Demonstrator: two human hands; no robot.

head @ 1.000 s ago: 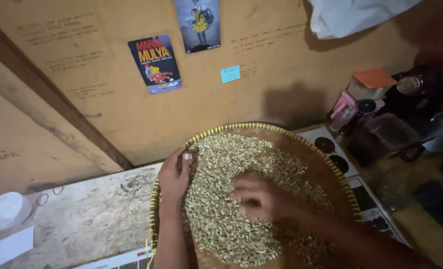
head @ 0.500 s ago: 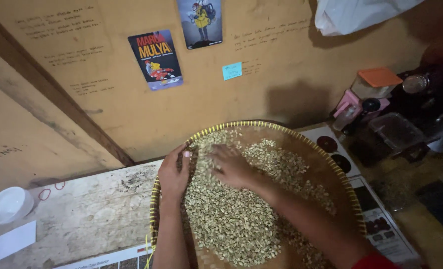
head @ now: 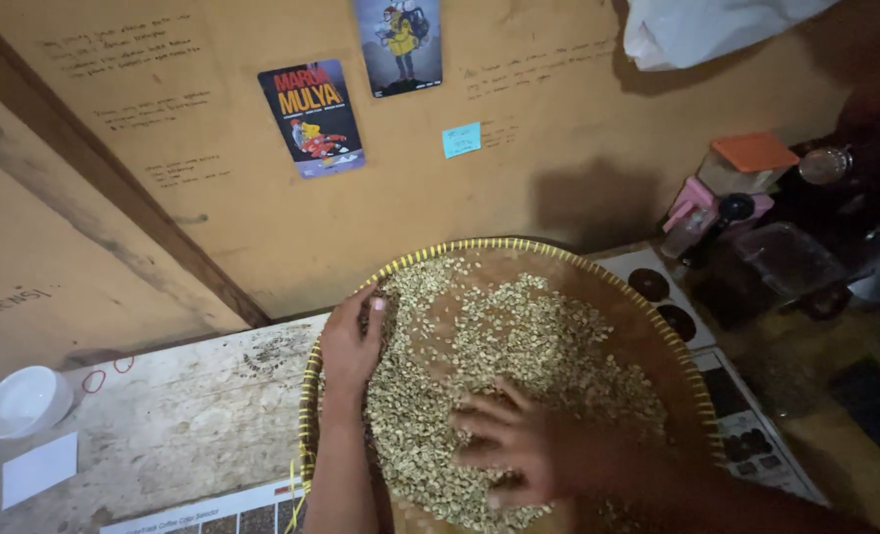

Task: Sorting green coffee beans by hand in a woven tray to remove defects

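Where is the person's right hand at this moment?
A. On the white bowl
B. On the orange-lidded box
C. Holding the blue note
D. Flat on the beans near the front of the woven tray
D: the right hand lies with fingers spread on the pale beans in the woven tray, near its front.

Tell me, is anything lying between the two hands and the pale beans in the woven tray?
Nothing visible does. The left hand rests on the beans at the tray's left rim, and the right hand lies spread directly on them.

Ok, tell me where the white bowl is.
The white bowl sits at the far left of the head view on the wooden table, above a white paper slip.
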